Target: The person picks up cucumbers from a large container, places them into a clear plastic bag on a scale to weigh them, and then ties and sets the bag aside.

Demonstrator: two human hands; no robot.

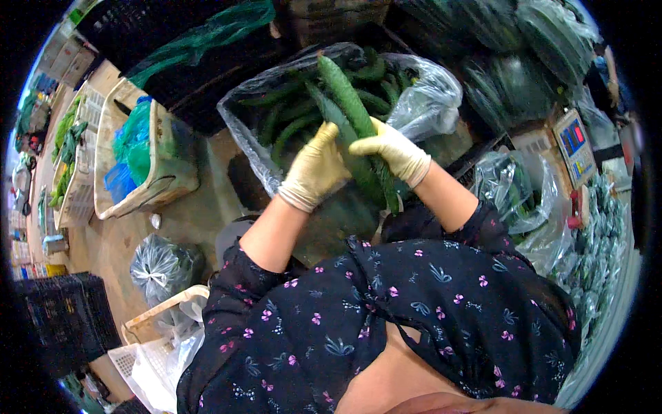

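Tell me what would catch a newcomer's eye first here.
First, the long green cucumbers gripped by the pale-gloved left hand and right hand, just above the picture's centre, over an open clear plastic bag holding more of them. Next, the bright green and blue plastic bags in the off-white tub at left. Then the device with a lit display at far right.

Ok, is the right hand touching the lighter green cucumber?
Touching. The head view shows the right hand gripping the lighter green cucumber, its thumb lying across it.
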